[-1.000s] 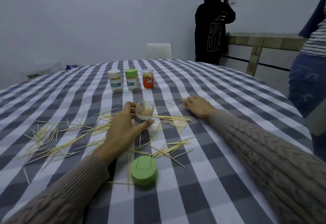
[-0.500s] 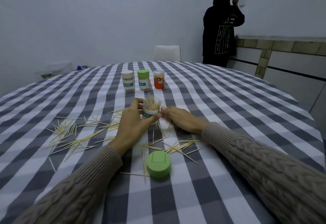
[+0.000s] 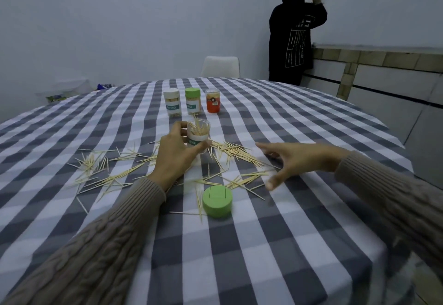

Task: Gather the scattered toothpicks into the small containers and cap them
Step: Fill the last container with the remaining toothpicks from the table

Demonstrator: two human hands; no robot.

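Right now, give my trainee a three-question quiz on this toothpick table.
1. True or false: the open container that the left hand grips already holds toothpicks.
2. How many capped containers stand in the row at the far side? A) two B) three C) five
3. Fill in: the loose green cap lies on the tablecloth, nearer the camera than the ____ hand's fingers.

Key:
1. True; toothpicks stick up out of it.
2. B: white-capped, green-capped, orange.
3. Left; the right hand hovers open over the scattered toothpicks.
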